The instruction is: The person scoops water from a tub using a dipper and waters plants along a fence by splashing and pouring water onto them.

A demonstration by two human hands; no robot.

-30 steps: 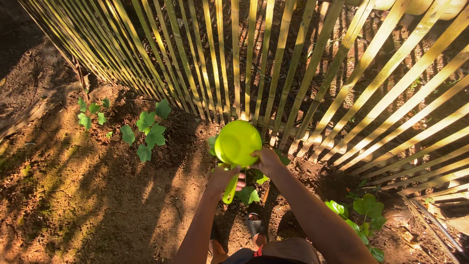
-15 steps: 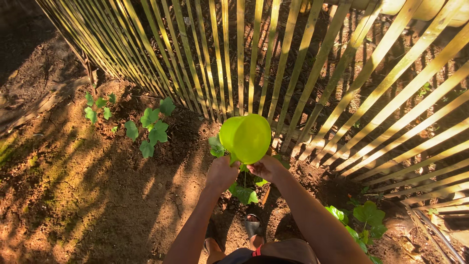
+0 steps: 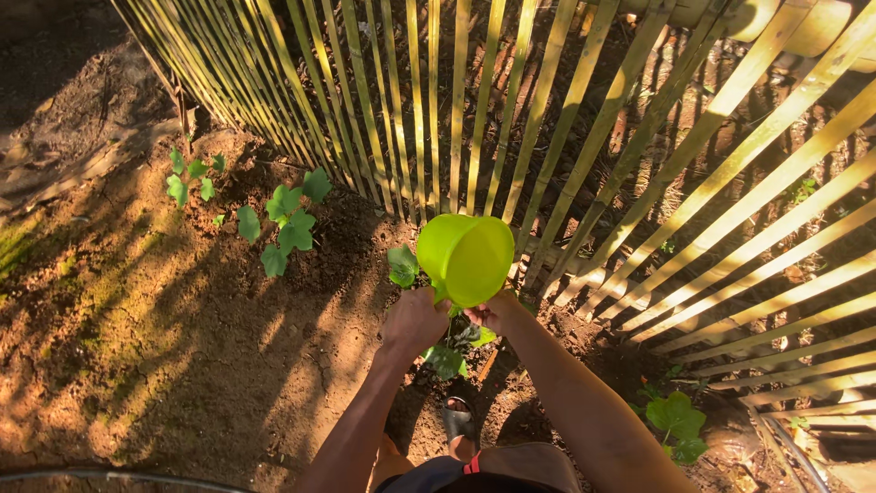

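Note:
I hold a bright lime-green plastic scoop (image 3: pixel 467 257) over a small leafy seedling (image 3: pixel 445 358) at the foot of a bamboo slat fence (image 3: pixel 584 137). My left hand (image 3: pixel 415 319) is closed around the scoop's handle, which it hides. My right hand (image 3: pixel 491 313) grips the scoop's lower rim. The scoop is tipped so its round underside faces me. Whether anything pours from it I cannot tell.
More seedlings grow along the fence at the left (image 3: pixel 287 228), the far left (image 3: pixel 192 173) and the lower right (image 3: pixel 675 420). Bare brown soil (image 3: pixel 164 347) with shadow stripes lies to the left. My sandalled foot (image 3: pixel 459 422) stands below the scoop.
The scoop has tipped further, turning its underside toward me. My left hand has closed fully over the handle. The view has shifted slightly right and up along the fence.

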